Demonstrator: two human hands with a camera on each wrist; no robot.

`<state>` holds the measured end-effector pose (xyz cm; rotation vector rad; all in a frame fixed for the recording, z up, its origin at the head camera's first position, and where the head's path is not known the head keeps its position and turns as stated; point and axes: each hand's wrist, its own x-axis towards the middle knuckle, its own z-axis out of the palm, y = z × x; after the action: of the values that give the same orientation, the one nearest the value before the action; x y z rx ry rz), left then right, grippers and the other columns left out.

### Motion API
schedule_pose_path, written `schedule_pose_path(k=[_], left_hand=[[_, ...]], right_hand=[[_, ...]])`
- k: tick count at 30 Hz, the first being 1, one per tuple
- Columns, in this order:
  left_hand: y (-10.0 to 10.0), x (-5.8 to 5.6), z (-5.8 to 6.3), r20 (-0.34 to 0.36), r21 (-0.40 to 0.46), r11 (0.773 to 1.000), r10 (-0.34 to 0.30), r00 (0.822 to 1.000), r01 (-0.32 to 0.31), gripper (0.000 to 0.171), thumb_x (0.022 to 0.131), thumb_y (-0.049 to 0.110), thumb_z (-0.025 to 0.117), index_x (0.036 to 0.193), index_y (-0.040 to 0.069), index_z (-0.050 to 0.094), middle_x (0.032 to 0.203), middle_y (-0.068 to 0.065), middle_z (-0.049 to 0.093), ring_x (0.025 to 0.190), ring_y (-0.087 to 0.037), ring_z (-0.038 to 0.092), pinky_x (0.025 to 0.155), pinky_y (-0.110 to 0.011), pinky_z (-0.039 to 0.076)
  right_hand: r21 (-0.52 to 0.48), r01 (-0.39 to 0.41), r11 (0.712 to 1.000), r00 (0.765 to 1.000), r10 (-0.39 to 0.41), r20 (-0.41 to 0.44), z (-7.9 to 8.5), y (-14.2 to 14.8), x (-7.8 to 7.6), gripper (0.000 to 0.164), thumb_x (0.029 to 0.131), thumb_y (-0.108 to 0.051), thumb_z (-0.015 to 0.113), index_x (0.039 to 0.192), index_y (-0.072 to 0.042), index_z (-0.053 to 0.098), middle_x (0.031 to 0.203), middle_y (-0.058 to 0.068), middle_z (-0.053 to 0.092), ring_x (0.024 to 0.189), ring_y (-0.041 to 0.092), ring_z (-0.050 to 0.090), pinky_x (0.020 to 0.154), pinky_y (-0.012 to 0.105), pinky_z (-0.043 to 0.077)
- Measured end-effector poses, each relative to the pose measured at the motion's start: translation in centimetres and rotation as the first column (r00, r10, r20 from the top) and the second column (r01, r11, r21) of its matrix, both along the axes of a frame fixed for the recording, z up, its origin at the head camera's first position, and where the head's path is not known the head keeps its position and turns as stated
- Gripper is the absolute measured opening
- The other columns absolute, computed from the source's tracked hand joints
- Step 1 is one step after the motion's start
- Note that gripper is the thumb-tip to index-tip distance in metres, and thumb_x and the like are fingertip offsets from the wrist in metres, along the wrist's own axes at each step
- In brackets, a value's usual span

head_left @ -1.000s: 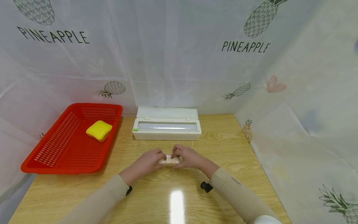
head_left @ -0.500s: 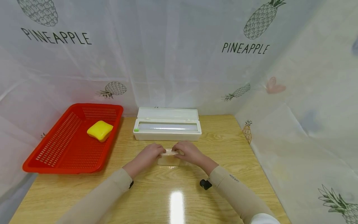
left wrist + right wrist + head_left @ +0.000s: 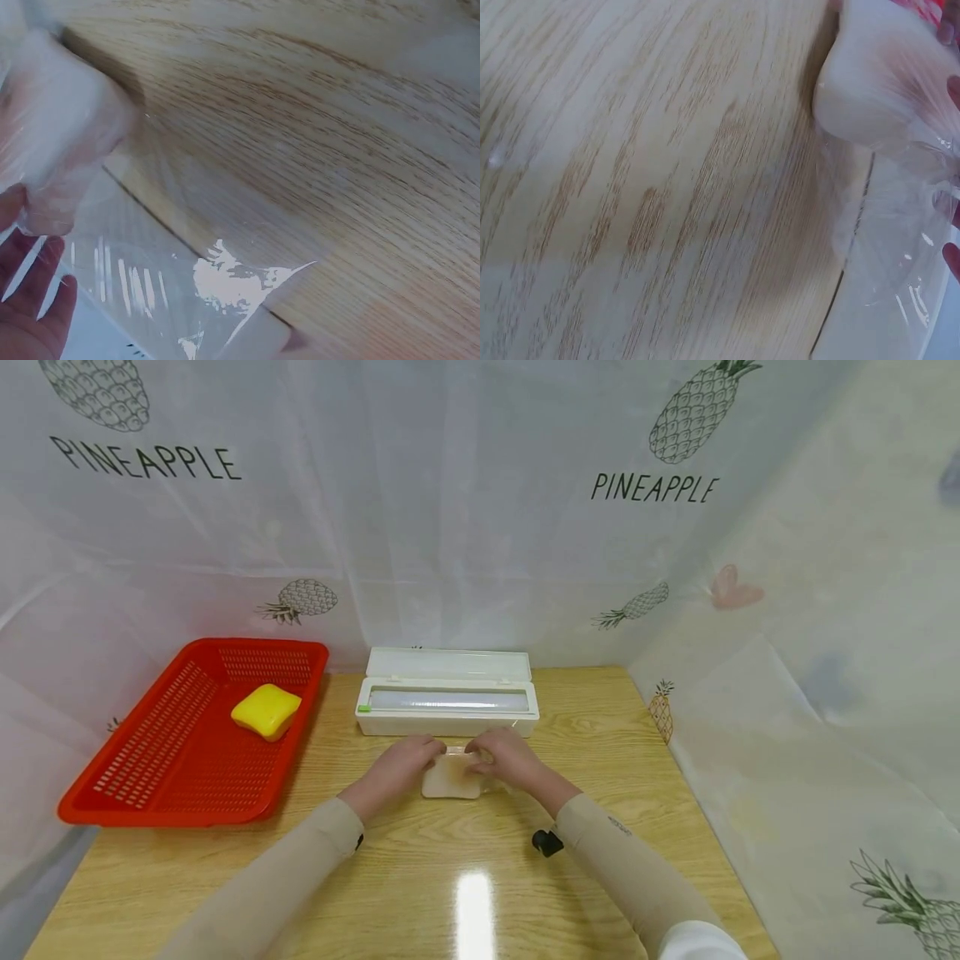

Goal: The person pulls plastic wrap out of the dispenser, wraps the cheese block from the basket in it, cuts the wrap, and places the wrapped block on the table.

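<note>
A pale bread slice (image 3: pixel 452 782), wrapped in clear cling film (image 3: pixel 142 277), lies on its broad side on the wooden table. My left hand (image 3: pixel 402 762) grips its far left corner with curled fingers, and my right hand (image 3: pixel 512 757) grips the far right one. In the left wrist view the fingertips (image 3: pixel 52 247) meet the slice's edge, where loose film spreads out. Folds of film also stick out past the bread in the right wrist view, beside the right fingertips (image 3: pixel 951 259). Just beyond both hands stands a white cling film dispenser (image 3: pixel 447 725) with its lid raised.
A red perforated basket (image 3: pixel 172 817) stands at the left with a yellow cushion-shaped piece (image 3: pixel 266 710) inside. Pineapple-printed curtain (image 3: pixel 465 568) hangs behind and along the sides of the table (image 3: pixel 405 893).
The bread slice has turned from edge-on to its broad face showing. Both hands have moved a little away from the body, towards the dispenser, keeping hold of it.
</note>
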<state>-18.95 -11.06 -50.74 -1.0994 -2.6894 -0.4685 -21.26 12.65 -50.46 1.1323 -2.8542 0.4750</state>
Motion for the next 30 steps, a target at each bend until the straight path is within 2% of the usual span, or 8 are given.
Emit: schedule_pose_path(k=[2, 6, 10, 17, 20, 23, 26, 30], left_hand=[[0.0, -0.2, -0.2, -0.008, -0.022, 1.000, 0.012, 1.000, -0.012, 0.022, 0.087, 0.010, 0.073, 0.108, 0.006, 0.066, 0.102, -0.006, 0.064, 0.097, -0.024, 0.060, 0.087, -0.038, 0.049], [0.0, -0.5, -0.3, -0.014, -0.108, 0.992, 0.063, 0.998, -0.064, 0.042, 0.078, 0.030, 0.082, 0.111, 0.009, 0.065, 0.107, -0.005, 0.063, 0.104, -0.027, 0.056, 0.090, -0.043, 0.046], [0.1, -0.6, -0.5, 0.004, -0.156, 0.981, 0.118, 0.993, -0.116, 0.052, 0.074, 0.033, 0.085, 0.117, 0.013, 0.063, 0.115, -0.003, 0.062, 0.112, -0.027, 0.052, 0.093, -0.047, 0.043], [0.2, -0.9, -0.8, 0.021, -0.184, 0.969, 0.172, 0.985, -0.165, 0.054, 0.076, 0.036, 0.084, 0.121, 0.017, 0.062, 0.121, -0.002, 0.061, 0.116, -0.026, 0.048, 0.097, -0.050, 0.039], [0.3, -1.0, -0.8, 0.034, -0.213, 0.961, 0.190, 0.981, -0.179, 0.056, 0.078, 0.039, 0.081, 0.126, 0.017, 0.061, 0.125, -0.002, 0.060, 0.119, -0.027, 0.047, 0.099, -0.050, 0.037], [0.0, -0.9, -0.7, 0.028, -0.215, 0.958, 0.199, 0.979, -0.189, 0.061, 0.079, 0.044, 0.080, 0.130, 0.017, 0.060, 0.129, -0.003, 0.058, 0.121, -0.028, 0.047, 0.100, -0.051, 0.037], [-0.8, -0.4, -0.3, 0.024, -0.143, 0.967, 0.216, 0.976, -0.211, 0.066, 0.077, 0.044, 0.081, 0.132, 0.016, 0.059, 0.134, -0.006, 0.056, 0.123, -0.031, 0.046, 0.101, -0.053, 0.037], [-2.6, 0.7, 0.2, 0.065, 0.043, 0.956, 0.286, 0.956, -0.289, 0.073, 0.074, 0.035, 0.086, 0.135, 0.011, 0.055, 0.140, -0.014, 0.049, 0.126, -0.038, 0.042, 0.102, -0.059, 0.035]], right_hand=[[0.010, 0.023, 1.000, 1.000, -0.023, 0.019, -0.2, 0.1, -0.1, 0.039, 0.082, -0.043, 0.077, 0.110, -0.016, 0.072, 0.105, -0.005, 0.070, 0.098, 0.017, 0.060, 0.094, 0.041, 0.042], [0.015, 0.047, 0.999, 0.998, -0.048, 0.034, -0.5, 0.1, -0.3, 0.046, 0.078, -0.045, 0.080, 0.113, -0.016, 0.071, 0.112, -0.004, 0.068, 0.108, 0.020, 0.056, 0.099, 0.043, 0.038], [0.004, 0.053, 0.999, 0.999, -0.053, 0.002, -1.0, 0.2, -0.4, 0.049, 0.075, -0.043, 0.083, 0.113, -0.016, 0.070, 0.117, 0.000, 0.063, 0.113, 0.023, 0.053, 0.101, 0.044, 0.037], [0.015, 0.083, 0.996, 0.996, -0.082, -0.046, -1.8, 0.3, -0.6, 0.049, 0.077, -0.042, 0.083, 0.117, -0.018, 0.069, 0.110, -0.001, 0.054, 0.104, 0.020, 0.049, 0.095, 0.041, 0.039], [-0.001, 0.079, 0.997, 0.996, -0.079, -0.029, -1.8, 0.5, -0.6, 0.052, 0.079, -0.041, 0.081, 0.122, -0.017, 0.067, 0.110, 0.000, 0.054, 0.104, 0.021, 0.048, 0.095, 0.042, 0.038], [-0.072, 0.103, 0.992, 0.994, -0.100, 0.047, -1.6, 1.2, -0.4, 0.055, 0.082, -0.041, 0.078, 0.128, -0.015, 0.064, 0.118, 0.002, 0.054, 0.111, 0.024, 0.047, 0.099, 0.044, 0.038], [-0.209, 0.191, 0.959, 0.973, -0.158, 0.166, -1.1, 2.5, 0.3, 0.055, 0.084, -0.036, 0.078, 0.132, -0.014, 0.061, 0.128, 0.004, 0.053, 0.121, 0.026, 0.046, 0.102, 0.047, 0.038], [-0.418, 0.339, 0.843, 0.920, -0.205, 0.333, -0.6, 4.7, 1.4, 0.054, 0.085, -0.025, 0.078, 0.134, -0.014, 0.058, 0.134, 0.004, 0.052, 0.125, 0.030, 0.045, 0.103, 0.055, 0.036]])
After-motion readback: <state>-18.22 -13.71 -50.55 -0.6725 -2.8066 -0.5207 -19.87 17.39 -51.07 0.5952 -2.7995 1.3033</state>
